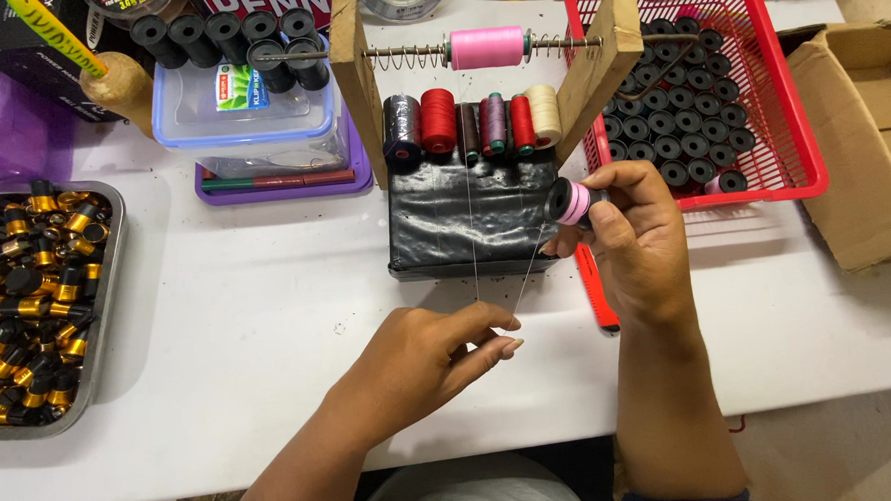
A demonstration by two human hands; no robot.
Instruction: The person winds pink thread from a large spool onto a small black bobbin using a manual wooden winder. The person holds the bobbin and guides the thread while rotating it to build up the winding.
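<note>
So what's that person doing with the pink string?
The right hand holds a small black spool partly wound with pink thread. The left hand pinches the thin thread near the table. A big pink spool sits on a wooden rack behind, beside a red basket of black spools.

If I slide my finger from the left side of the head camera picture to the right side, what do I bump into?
Metal tray of black-and-gold caps → clear plastic box → left hand pinching thread → right hand holding a small pink spool → red basket of black spools → cardboard box.
</note>
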